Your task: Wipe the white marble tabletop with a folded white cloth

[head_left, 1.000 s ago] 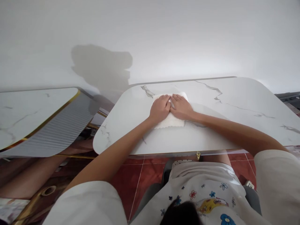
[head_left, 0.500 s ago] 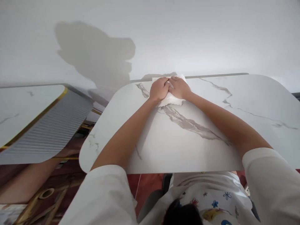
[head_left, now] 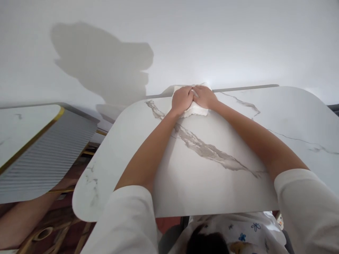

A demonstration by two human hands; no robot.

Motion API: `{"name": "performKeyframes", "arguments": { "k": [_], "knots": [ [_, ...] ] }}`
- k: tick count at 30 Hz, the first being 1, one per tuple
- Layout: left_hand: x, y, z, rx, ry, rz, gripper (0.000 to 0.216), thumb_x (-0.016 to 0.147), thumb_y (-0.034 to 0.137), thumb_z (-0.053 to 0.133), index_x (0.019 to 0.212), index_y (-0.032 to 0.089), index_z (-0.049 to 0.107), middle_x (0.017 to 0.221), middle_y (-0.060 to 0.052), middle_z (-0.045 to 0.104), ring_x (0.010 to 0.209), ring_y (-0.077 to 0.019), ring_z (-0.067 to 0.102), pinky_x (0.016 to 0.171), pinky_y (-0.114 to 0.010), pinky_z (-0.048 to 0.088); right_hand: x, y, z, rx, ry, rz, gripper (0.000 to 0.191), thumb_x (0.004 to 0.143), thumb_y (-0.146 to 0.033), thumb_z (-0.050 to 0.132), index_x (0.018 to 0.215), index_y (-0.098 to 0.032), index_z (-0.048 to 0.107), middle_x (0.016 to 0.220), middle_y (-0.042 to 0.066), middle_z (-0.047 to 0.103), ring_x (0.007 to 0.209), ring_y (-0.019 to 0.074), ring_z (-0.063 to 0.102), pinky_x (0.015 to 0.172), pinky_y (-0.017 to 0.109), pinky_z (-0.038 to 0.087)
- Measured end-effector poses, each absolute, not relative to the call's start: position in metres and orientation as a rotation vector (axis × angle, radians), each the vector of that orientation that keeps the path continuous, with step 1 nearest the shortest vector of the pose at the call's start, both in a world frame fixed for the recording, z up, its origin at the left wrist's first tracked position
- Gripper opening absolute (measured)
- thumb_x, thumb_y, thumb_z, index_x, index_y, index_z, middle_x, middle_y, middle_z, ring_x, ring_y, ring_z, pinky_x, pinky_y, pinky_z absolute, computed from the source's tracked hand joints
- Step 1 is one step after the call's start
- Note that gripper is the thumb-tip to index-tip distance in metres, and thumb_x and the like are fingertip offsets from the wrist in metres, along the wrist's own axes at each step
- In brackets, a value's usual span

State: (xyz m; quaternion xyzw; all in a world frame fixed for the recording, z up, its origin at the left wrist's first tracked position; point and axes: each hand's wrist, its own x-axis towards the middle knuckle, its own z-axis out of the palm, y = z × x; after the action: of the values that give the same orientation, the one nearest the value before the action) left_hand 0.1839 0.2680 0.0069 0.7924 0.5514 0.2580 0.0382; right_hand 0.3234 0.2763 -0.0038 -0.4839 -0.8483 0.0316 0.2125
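A folded white cloth (head_left: 196, 110) lies near the far edge of a white marble-patterned table (head_left: 201, 169). My left hand (head_left: 182, 99) and my right hand (head_left: 203, 97) rest side by side on top of it, both arms stretched far forward. The fingers of both hands curl down over the cloth's far end and press on it. Most of the cloth is hidden under the hands.
A white wall rises just behind the table, with my shadow on it. A second marble table (head_left: 29, 141) with a gold rim and ribbed grey side stands at the left. Red floor tiles show below it.
Both hands have pushed the cloth away from me, from the table's middle to its far edge. A grey vein in the tabletop now shows where the cloth lay. My fingers have curled more.
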Motion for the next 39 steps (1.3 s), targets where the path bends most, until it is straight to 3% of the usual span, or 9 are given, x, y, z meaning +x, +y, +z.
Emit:
{"name": "performKeyframes", "arguments": {
  "k": [14, 22, 39],
  "knots": [
    [0.194, 0.223, 0.004, 2.594, 1.467, 0.79, 0.039, 0.091, 0.022, 0.031, 0.115, 0.02, 0.063, 0.121, -0.009, 0.066, 0.116, -0.0252, 0.056, 0.105, -0.04, 0.041, 0.333, 0.205, 0.0, -1.527, -2.293, 0.046, 0.058, 0.095, -0.027, 0.03, 0.144, 0.003, 0.04, 0.152, 0.022, 0.04, 0.142, 0.0316, 0.034, 0.117, 0.047, 0.024],
    [0.184, 0.162, 0.005, 2.655, 1.492, 0.705, 0.043, 0.092, 0.022, 0.029, 0.121, 0.013, 0.06, 0.129, -0.014, 0.062, 0.122, -0.0263, 0.054, 0.108, -0.042, 0.039, 0.324, 0.136, 0.005, -1.513, -2.322, 0.017, 0.057, 0.096, -0.026, 0.033, 0.142, 0.005, 0.041, 0.15, 0.023, 0.042, 0.141, 0.0328, 0.036, 0.117, 0.046, 0.025],
    [0.155, 0.023, 0.0, 2.635, 1.59, 0.571, 0.053, 0.094, 0.03, 0.026, 0.137, 0.011, 0.052, 0.145, -0.014, 0.052, 0.138, -0.0256, 0.044, 0.117, -0.045, 0.032, 0.301, -0.002, -0.002, -1.438, -2.317, -0.043, 0.059, 0.094, -0.028, 0.034, 0.142, 0.005, 0.043, 0.15, 0.023, 0.042, 0.142, 0.0332, 0.036, 0.12, 0.046, 0.026]
  ]
}}
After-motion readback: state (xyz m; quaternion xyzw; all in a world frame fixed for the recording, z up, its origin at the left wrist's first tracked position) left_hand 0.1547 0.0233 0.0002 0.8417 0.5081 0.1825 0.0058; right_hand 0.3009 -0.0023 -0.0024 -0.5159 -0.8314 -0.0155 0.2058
